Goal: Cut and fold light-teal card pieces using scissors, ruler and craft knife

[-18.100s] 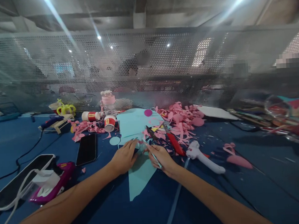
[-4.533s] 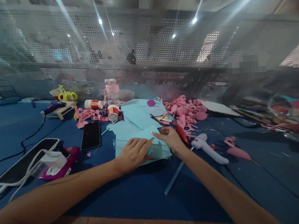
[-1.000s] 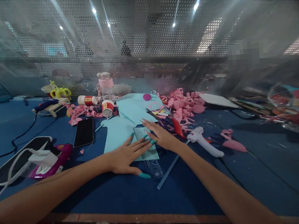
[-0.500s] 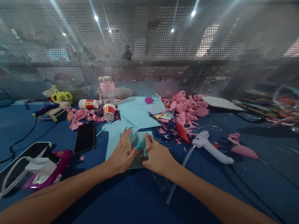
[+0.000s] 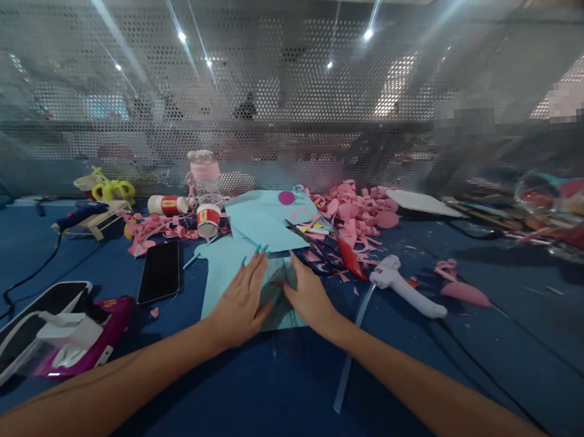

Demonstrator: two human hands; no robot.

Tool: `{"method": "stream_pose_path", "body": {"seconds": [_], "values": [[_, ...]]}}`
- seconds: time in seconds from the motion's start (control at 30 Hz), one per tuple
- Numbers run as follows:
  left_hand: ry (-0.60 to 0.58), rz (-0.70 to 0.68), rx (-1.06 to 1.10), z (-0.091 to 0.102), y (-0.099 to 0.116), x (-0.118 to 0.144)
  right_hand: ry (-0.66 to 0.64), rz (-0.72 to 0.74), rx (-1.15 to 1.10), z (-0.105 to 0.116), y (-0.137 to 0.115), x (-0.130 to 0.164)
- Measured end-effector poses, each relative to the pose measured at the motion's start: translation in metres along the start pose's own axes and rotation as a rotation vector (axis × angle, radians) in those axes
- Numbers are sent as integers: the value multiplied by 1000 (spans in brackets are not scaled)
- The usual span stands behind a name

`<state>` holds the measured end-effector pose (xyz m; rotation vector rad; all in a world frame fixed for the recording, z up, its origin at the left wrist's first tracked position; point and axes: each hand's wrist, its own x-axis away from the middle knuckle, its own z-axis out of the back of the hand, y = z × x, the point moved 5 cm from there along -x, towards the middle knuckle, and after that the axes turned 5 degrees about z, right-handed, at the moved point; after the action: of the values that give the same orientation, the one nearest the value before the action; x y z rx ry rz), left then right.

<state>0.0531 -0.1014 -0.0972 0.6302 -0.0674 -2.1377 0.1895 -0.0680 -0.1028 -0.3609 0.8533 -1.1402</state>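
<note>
Light blue paper point(image 5: 212, 286) lies on the blue table, and a see-through sheet, seemingly clear plastic, rests on it, hard to make out. My left hand point(image 5: 240, 301) is spread flat over the paper, its long turquoise nails pointing away from me. Opposite it, my right hand point(image 5: 310, 295) presses on the paper's right part with index finger stretched and thumb turned inward. Between the two hands a shaded patch of the paper point(image 5: 276, 275) shows. Neither hand is wrapped round anything; the right fingertips are partly hidden.
Scissors point(image 5: 350, 258), a white glue gun point(image 5: 408, 290) with a clear glue stick point(image 5: 344, 383), and pink paper scraps point(image 5: 353, 208) lie to the right. Leftward are a phone point(image 5: 159, 273), paper cups point(image 5: 208, 220), a bottle point(image 5: 204, 178) and a purple power strip point(image 5: 106, 335). A perforated metal screen point(image 5: 274, 94) stands behind.
My hands have flattened out and moved slightly apart; before, the fingers were bent around the crinkled clear sheet. The whole view has shifted a little.
</note>
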Motion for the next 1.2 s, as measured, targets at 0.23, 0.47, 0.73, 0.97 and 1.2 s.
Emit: {"method": "stream_pose_path", "body": {"seconds": [0.23,0.47,0.73,0.97,1.2], "values": [[-367,-26,-93,-16,0,-3,195,205,342,33,-16,-7],[-443,-15,-127,-11,3,-4,-13,-34,822,46,14,-29],[-517,-54,-206,-10,11,-16,15,25,796,37,22,-30],[-520,-53,-132,-19,16,-19,33,99,743,42,46,-46],[-442,-60,-84,-19,16,-18,76,236,746,44,32,-44]]}}
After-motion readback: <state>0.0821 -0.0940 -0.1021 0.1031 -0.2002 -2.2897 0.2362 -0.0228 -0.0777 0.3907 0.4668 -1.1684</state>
